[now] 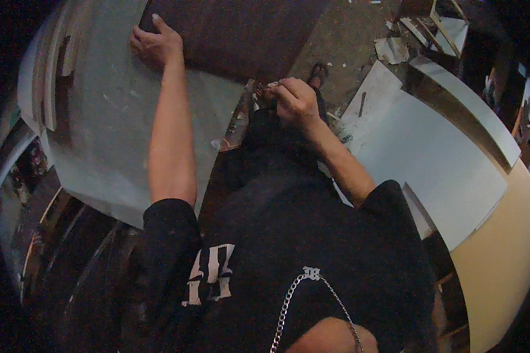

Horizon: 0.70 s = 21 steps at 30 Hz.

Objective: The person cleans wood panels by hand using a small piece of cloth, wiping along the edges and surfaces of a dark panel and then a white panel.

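Observation:
A dark brown board (235,35) lies over a grey-green panel (106,123) at the far side. On the board's left edge is my left hand (159,44), thumb apart from the fingers, which curl at that edge. My right hand (295,101) is closed in a pinch near the board's near corner, above my dark-clothed leg. A small whitish bit shows at its fingertips, too small to name. Beside it, the narrow edge of a work surface (238,117) carries small scraps.
Pale boards (436,153) lean or lie at the right, with a cream panel (506,253) beyond them. Offcuts and a frame-like piece (447,26) are on the littered floor (347,53) at the far right. Stacked panels (47,70) stand at the far left.

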{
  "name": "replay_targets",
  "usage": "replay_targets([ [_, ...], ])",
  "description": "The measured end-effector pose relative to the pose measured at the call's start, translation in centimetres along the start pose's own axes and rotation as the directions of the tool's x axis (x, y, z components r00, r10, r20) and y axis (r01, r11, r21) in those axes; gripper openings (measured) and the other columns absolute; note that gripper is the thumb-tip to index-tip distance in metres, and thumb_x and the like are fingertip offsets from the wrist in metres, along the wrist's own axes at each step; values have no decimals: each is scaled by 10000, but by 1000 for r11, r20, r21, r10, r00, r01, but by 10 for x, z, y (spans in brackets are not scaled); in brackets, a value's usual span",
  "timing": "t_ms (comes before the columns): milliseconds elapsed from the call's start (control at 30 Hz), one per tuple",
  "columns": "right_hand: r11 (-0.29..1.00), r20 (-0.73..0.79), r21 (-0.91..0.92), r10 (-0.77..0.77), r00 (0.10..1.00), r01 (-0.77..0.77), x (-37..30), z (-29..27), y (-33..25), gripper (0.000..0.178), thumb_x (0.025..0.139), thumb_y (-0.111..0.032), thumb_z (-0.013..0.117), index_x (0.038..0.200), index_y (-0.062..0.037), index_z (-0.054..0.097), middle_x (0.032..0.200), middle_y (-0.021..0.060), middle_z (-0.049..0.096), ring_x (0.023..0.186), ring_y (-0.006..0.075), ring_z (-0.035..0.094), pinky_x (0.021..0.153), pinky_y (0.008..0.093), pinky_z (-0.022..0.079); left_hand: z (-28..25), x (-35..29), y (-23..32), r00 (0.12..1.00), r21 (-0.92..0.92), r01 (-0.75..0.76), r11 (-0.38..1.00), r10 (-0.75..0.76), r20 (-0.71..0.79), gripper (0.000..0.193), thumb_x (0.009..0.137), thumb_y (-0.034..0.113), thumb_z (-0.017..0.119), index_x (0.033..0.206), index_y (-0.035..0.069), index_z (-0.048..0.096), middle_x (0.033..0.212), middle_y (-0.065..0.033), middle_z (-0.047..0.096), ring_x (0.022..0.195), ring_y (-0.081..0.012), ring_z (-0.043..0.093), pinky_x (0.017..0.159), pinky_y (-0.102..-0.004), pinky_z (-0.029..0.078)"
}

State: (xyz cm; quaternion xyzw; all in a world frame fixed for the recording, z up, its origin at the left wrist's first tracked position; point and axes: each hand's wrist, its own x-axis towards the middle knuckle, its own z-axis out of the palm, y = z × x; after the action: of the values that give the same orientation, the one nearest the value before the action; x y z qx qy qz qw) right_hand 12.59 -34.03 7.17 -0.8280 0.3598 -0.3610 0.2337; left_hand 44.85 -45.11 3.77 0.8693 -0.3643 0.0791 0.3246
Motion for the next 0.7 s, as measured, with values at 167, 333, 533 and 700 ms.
replay_targets([
  [167,996,84,-25,-87,993,89,-9,-12,7,297,708,-72,669,1002,-39,642,922,122,641,782,310,643,674,398,530,5,5,-11,997,32,-55,998,56,-44,669,925,470,542,1326,-60,462,1343,-255,492,1267,-418,433,1099,-500,307],
  [333,996,236,13,77,969,-83,-30,-41,19,256,738,6,664,990,-34,644,904,120,632,780,302,643,644,371,523,1,-4,-7,998,52,-38,998,41,-50,664,923,459,548,1313,-73,469,1345,-260,487,1263,-413,438,1084,-501,330],
  [533,982,195,150,-141,971,113,17,-31,16,216,735,28,655,941,-38,646,834,116,605,778,289,636,626,359,513,7,0,-6,998,-91,55,994,-52,37,777,914,574,527,1384,-33,405,1452,-279,369,1384,-433,290,1153,-529,216],
  [700,984,289,33,-176,941,174,34,-11,28,210,731,-10,672,935,-52,645,833,100,606,746,278,622,608,367,501,8,-6,-10,1000,-73,6,997,-5,23,755,910,555,548,1371,-29,422,1428,-276,392,1366,-443,305,1148,-549,218],
])
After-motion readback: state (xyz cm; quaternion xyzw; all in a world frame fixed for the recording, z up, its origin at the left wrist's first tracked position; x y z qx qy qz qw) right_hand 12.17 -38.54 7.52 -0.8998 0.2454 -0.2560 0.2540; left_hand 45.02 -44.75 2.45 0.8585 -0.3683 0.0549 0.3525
